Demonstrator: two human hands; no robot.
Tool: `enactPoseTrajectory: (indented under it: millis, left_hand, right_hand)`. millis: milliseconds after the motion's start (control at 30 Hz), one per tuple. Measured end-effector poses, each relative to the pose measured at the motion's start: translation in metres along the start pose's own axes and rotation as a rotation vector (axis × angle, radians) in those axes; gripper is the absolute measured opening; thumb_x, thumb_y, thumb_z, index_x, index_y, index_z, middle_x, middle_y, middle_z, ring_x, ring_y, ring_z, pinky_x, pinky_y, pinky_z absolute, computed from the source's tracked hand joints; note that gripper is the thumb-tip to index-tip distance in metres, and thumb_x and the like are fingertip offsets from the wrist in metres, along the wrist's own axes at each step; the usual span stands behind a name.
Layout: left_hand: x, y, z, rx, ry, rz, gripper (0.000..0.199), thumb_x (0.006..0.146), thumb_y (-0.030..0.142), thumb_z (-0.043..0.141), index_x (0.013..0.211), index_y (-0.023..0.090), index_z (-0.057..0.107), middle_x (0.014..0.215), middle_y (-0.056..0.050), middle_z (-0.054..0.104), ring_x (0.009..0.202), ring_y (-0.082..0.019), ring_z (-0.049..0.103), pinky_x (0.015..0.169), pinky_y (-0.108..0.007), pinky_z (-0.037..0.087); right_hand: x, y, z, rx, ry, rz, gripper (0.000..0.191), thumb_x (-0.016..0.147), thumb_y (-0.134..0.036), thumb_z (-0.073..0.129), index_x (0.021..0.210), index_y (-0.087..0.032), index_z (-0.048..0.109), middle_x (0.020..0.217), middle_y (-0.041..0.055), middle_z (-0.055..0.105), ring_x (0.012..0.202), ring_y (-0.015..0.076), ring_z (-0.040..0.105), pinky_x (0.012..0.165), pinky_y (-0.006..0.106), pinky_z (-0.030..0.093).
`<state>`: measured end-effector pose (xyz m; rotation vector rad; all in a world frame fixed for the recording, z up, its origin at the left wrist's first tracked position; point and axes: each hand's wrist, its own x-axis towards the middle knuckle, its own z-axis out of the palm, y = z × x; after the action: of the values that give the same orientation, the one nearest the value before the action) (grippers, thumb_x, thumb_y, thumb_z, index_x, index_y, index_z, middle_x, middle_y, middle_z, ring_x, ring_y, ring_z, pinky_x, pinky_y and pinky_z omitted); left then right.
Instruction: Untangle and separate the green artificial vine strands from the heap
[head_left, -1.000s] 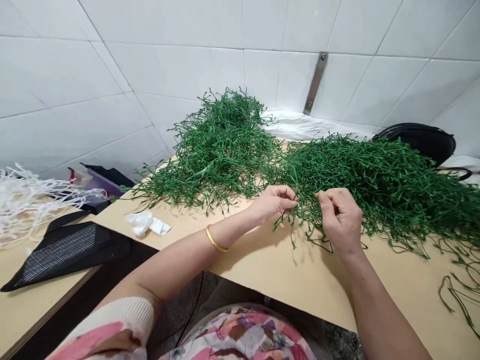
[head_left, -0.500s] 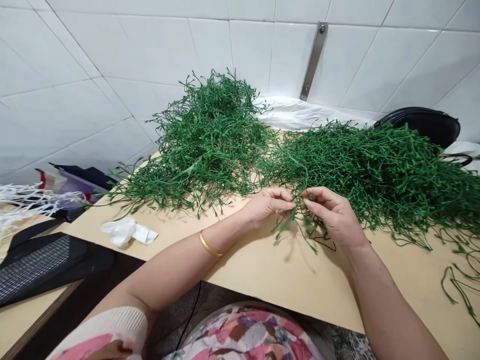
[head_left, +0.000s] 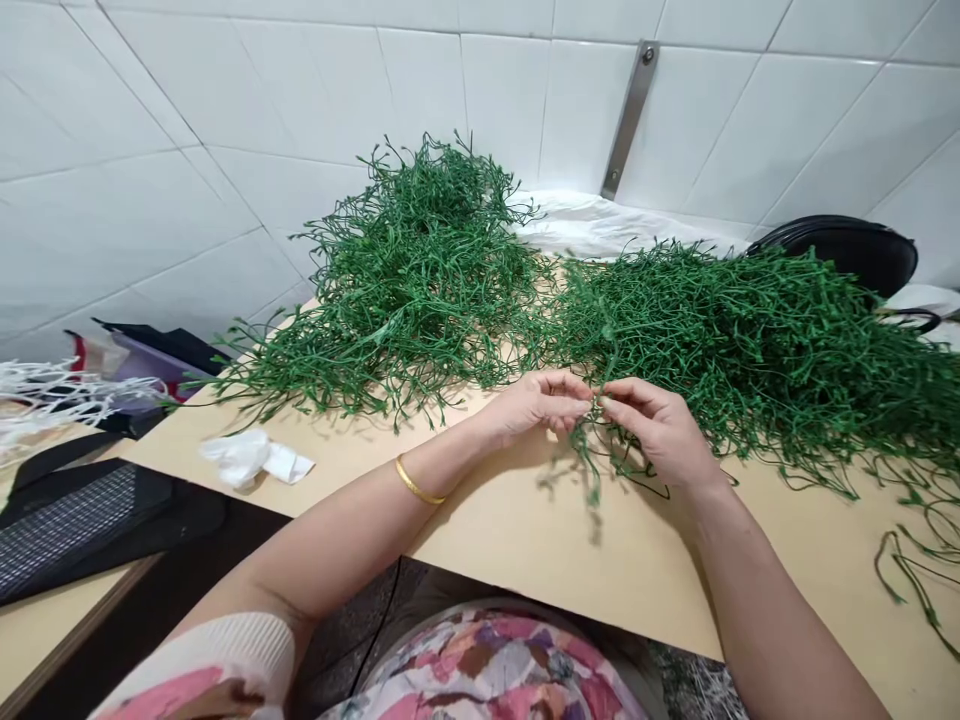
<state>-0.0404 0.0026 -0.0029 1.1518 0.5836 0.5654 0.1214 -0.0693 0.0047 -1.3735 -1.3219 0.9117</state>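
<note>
No words, labels, brands, numbers or signs can be read anywhere in view

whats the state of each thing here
left hand: pinching a green vine strand at the fingertips
right hand: pinching the same strand
rounded vine heap: tangled, piled high
spread vine heap: tangled, spread low
gold bangle: on left wrist
white wrapper: crumpled
black bag: partly hidden behind vines
</note>
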Motion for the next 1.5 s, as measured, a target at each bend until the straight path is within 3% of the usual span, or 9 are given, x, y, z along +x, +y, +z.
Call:
enactPoseTrajectory:
  millis: [167,467,667,833,900,1067,1200,1367,1500]
  left_hand:
    - [-0.001,-0.006,0.005,0.075,0.032,0.072,0.019,0.063,0.026,0.069,0.063,0.012,0.056,0.054,0.002,0.052,0.049,-0.005,0.047,0.053,-0.021,0.034]
    - [0.000,-0.005,0.009,-0.282,0.046,-0.026,0.015,0.063,0.012,0.063,0.064,0.014,0.047,0.059,-0.001,0.059,0.054,-0.009,0.055,0.057,-0.023,0.042]
    - [-0.001,-0.002,0.008,-0.302,0.032,-0.090,0.022,0.064,0.020,0.066,0.062,0.015,0.044,0.051,0.004,0.047,0.046,-0.008,0.051,0.049,-0.023,0.043]
    - [0.001,-0.003,0.009,-0.190,0.096,-0.196,0.020,0.067,0.018,0.064,0.062,0.014,0.046,0.044,0.005,0.042,0.036,-0.005,0.041,0.039,-0.019,0.034]
    - [0.002,-0.004,0.008,-0.138,0.122,-0.164,0.017,0.068,0.015,0.062,0.062,0.014,0.047,0.044,0.004,0.045,0.036,-0.005,0.043,0.039,-0.019,0.034]
    - [0.001,-0.008,0.009,-0.135,0.131,-0.052,0.020,0.064,0.020,0.069,0.062,0.012,0.050,0.049,0.003,0.049,0.041,-0.005,0.046,0.043,-0.018,0.037]
    - [0.002,-0.014,0.009,-0.160,0.091,-0.007,0.026,0.059,0.027,0.073,0.063,0.012,0.052,0.052,0.002,0.052,0.044,-0.005,0.048,0.045,-0.019,0.037]
    - [0.005,-0.019,0.006,-0.148,0.049,0.027,0.027,0.060,0.030,0.072,0.063,0.012,0.053,0.052,0.002,0.052,0.044,-0.005,0.048,0.046,-0.020,0.037]
    - [0.001,-0.014,0.010,-0.088,0.064,-0.010,0.024,0.060,0.025,0.072,0.063,0.012,0.053,0.050,0.003,0.051,0.043,-0.004,0.046,0.044,-0.018,0.032]
  right_hand:
    - [-0.004,-0.003,0.007,-0.317,0.012,-0.165,0.016,0.074,-0.026,0.057,0.085,-0.018,0.064,0.078,0.0022,0.060,0.070,0.0135,0.052,0.066,0.027,0.042]
    - [0.000,0.000,-0.005,0.079,-0.138,0.069,0.028,0.071,-0.032,0.063,0.095,-0.019,0.063,0.088,0.0033,0.065,0.080,0.0146,0.058,0.073,0.029,0.047]
    - [-0.001,0.003,0.001,-0.064,-0.098,0.008,0.026,0.073,-0.031,0.061,0.094,-0.018,0.061,0.079,0.0020,0.058,0.072,0.0130,0.054,0.065,0.027,0.045]
    - [-0.003,-0.001,-0.001,-0.263,-0.100,-0.101,0.023,0.074,-0.029,0.060,0.094,-0.018,0.062,0.080,0.0020,0.057,0.075,0.0140,0.053,0.072,0.029,0.043]
    - [-0.003,-0.003,-0.005,-0.224,-0.133,-0.111,0.023,0.076,-0.034,0.059,0.093,-0.019,0.063,0.083,0.0027,0.059,0.079,0.0152,0.054,0.073,0.029,0.043]
    - [-0.002,-0.002,-0.007,-0.206,0.003,-0.117,0.028,0.083,-0.041,0.048,0.084,-0.019,0.065,0.082,0.0037,0.063,0.078,0.0159,0.057,0.071,0.028,0.044]
    - [-0.002,-0.002,0.000,-0.375,-0.132,-0.157,0.022,0.082,-0.034,0.050,0.081,-0.018,0.066,0.077,0.0031,0.062,0.074,0.0152,0.055,0.068,0.027,0.041]
    - [-0.003,-0.005,0.003,-0.404,-0.183,-0.148,0.019,0.082,-0.029,0.049,0.077,-0.018,0.064,0.069,0.0008,0.059,0.066,0.0133,0.051,0.062,0.025,0.038]
    - [-0.005,-0.007,0.002,-0.461,-0.076,-0.170,0.021,0.084,-0.027,0.044,0.068,-0.018,0.055,0.063,-0.0006,0.052,0.060,0.0113,0.045,0.057,0.024,0.035]
